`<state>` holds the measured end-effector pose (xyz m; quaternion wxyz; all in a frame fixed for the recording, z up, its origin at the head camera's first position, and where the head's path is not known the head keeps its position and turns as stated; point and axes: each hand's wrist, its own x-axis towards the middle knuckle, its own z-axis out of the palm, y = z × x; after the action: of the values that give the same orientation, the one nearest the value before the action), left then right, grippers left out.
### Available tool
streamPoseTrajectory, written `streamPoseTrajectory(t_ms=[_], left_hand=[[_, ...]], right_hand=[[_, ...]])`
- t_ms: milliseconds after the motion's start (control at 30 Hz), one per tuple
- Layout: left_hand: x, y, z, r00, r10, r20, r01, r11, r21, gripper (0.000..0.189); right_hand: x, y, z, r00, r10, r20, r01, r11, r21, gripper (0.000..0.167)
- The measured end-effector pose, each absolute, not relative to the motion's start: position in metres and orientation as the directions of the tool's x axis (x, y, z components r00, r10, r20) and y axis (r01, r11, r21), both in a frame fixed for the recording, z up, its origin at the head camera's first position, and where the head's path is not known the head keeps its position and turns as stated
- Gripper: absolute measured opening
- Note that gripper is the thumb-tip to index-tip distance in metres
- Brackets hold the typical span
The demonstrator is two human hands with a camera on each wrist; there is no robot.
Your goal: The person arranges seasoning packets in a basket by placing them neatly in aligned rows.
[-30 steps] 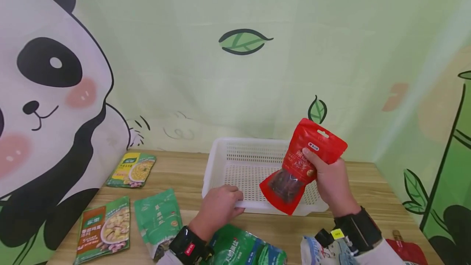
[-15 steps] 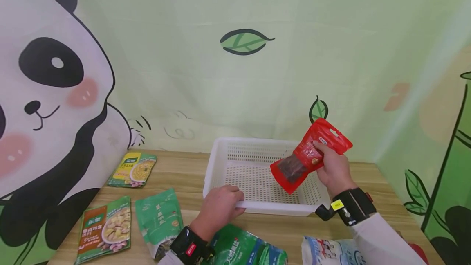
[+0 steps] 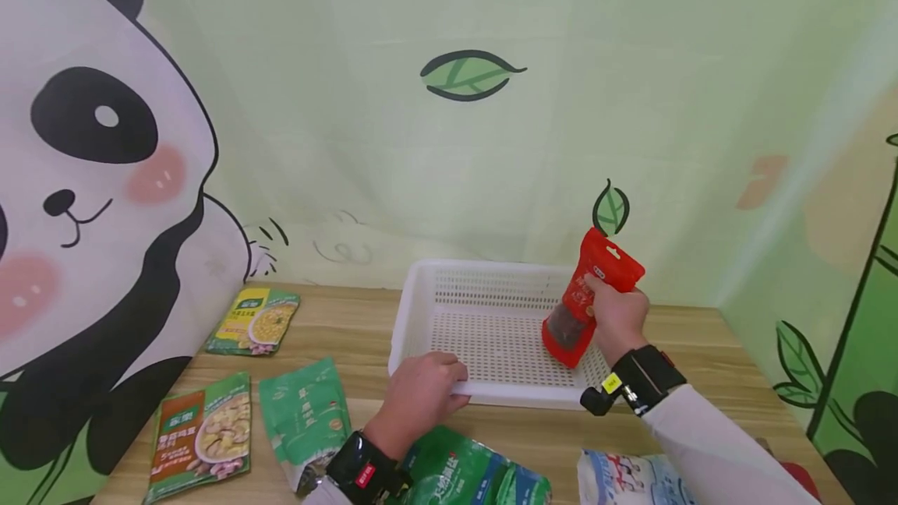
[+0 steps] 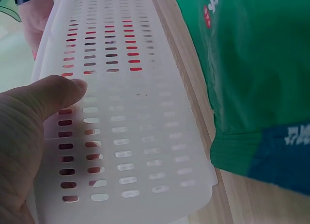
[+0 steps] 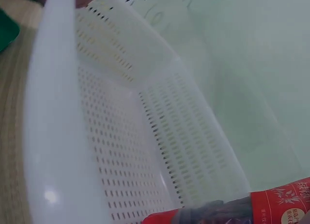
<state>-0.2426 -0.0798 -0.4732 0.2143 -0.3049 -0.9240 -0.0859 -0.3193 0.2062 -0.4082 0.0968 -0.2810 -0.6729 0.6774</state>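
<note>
My left hand (image 3: 424, 392) grips the near rim of a white perforated plastic basket (image 3: 505, 394). In the left wrist view the thumb (image 4: 58, 94) lies against the basket's outer wall, and fingers show through its slots. My right hand (image 3: 620, 318) holds a red pouch (image 3: 582, 294) with a clear window showing dark dried contents. The pouch slants, its hang-hole end up and its lower end inside the basket's right part. In the right wrist view the pouch (image 5: 271, 207) crosses the bottom corner, with the hand mostly out of sight.
On the wooden table (image 3: 351, 310) left of the basket lie a yellow-green packet (image 3: 252, 322), a brown-green packet (image 3: 199, 435) and a green pouch (image 3: 305, 415). A larger green bag (image 3: 463, 466) and a blue-white bag (image 3: 631, 478) lie in front. Something red (image 3: 801, 480) shows beyond the right sleeve.
My right hand has brought the red pouch inward and lower over the basket's right part, swinging it first flatter, then steeper. The left hand has kept its grip on the rim.
</note>
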Motion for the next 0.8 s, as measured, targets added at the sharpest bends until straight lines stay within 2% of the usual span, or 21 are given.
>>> streamPoseTrajectory(t_ms=[267,567,800], left_hand=[[-0.244,-0.077,-0.475,-0.721,0.524,0.454,0.598,0.801,0.025,0.018],[-0.243,-0.078,-0.475,-0.717,0.516,0.47,0.589,0.808,0.013,0.019],[-0.243,-0.077,-0.475,-0.72,0.516,0.464,0.585,0.811,0.006,0.019]], right_hand=[[-0.32,0.2,-0.415,-0.873,0.473,-0.118,0.14,0.012,-0.99,0.061],[-0.31,0.196,-0.423,-0.935,0.354,-0.018,0.076,0.149,-0.986,0.055],[-0.303,0.189,-0.426,-0.945,0.327,0.002,0.07,0.208,-0.976,0.055]])
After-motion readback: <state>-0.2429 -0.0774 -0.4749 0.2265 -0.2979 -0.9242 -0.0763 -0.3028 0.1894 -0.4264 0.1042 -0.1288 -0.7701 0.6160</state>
